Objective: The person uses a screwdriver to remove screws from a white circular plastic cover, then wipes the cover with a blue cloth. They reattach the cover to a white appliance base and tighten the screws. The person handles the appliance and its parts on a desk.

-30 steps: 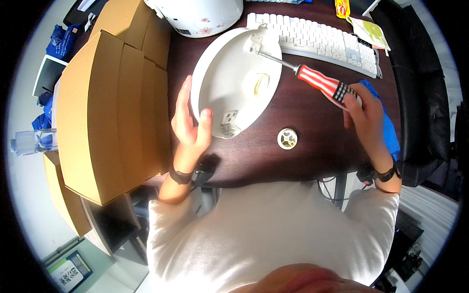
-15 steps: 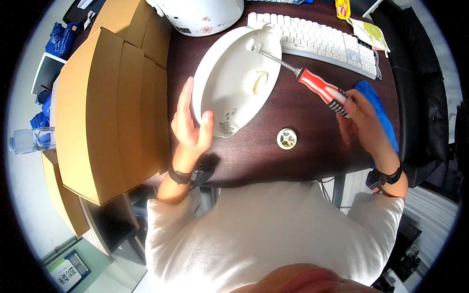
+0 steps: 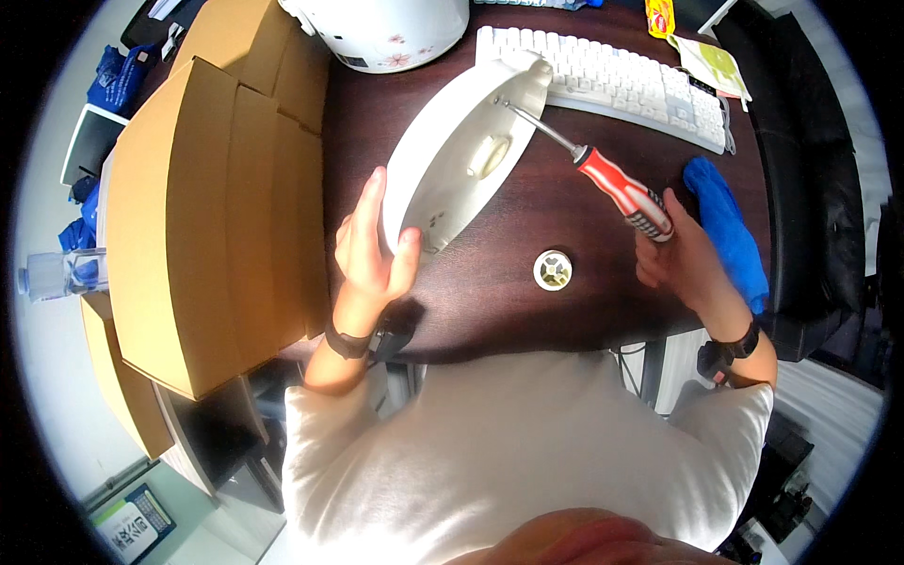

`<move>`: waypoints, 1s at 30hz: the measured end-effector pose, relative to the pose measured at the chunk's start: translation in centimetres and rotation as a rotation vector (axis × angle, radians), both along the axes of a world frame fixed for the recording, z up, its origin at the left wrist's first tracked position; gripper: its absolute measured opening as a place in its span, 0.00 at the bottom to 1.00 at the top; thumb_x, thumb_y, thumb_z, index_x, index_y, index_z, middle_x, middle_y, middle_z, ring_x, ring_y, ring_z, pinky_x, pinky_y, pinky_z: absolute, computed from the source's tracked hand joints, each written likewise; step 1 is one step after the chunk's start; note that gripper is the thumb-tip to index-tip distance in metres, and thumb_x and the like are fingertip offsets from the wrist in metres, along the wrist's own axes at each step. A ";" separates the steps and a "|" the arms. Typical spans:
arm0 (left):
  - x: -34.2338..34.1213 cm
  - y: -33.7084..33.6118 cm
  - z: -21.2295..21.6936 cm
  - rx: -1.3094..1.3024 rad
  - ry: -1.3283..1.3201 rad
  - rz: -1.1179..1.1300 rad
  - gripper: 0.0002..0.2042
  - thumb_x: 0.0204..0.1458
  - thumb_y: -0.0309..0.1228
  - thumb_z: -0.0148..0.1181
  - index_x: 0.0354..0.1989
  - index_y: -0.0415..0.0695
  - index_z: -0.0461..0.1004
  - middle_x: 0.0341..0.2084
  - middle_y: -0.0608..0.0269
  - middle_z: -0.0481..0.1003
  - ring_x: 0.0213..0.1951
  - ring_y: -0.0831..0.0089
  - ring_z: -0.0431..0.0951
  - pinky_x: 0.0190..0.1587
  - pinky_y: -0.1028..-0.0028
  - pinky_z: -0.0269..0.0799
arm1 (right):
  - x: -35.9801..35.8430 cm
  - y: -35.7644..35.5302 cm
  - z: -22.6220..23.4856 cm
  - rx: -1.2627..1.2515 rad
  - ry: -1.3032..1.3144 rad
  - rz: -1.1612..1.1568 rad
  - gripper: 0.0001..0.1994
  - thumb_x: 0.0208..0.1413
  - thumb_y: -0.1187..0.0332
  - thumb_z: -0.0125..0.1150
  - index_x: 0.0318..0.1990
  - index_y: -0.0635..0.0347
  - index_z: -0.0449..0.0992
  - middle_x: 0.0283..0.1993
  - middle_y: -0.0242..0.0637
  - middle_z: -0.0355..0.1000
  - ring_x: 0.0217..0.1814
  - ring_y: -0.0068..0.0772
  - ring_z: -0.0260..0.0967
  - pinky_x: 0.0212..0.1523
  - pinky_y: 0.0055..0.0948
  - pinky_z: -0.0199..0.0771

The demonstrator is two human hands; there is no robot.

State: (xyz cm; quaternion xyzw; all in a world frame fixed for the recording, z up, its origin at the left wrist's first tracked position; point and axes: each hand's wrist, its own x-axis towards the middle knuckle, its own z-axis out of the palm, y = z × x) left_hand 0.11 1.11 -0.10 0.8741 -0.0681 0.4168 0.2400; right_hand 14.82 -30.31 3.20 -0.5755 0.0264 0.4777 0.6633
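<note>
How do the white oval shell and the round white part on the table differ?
The oval shell is far larger than the round part. The oval shell stands tilted, held by the left hand; the round part lies flat on the table. The oval shell is open and hollow; the round part has a divided middle. Both look whitish.

Dark brown desk (image 3: 490,320) (faint sheen); black upholstered seat (image 3: 812,188), right; pale wall (image 3: 58,377), left.

White keyboard (image 3: 617,85), cardboard boxes (image 3: 212,226), blue cloth (image 3: 727,231)
</note>
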 end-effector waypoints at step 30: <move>-0.5 -0.4 0.0 0.036 0.051 -0.001 0.29 0.55 0.38 0.52 0.54 0.22 0.59 0.45 0.34 0.70 0.39 0.54 0.77 0.42 0.68 0.72 | -1.1 0.7 0.5 -0.041 -0.264 0.089 0.20 0.62 0.51 0.39 0.44 0.60 0.66 0.18 0.27 0.59 0.12 0.17 0.53 0.13 0.18 0.52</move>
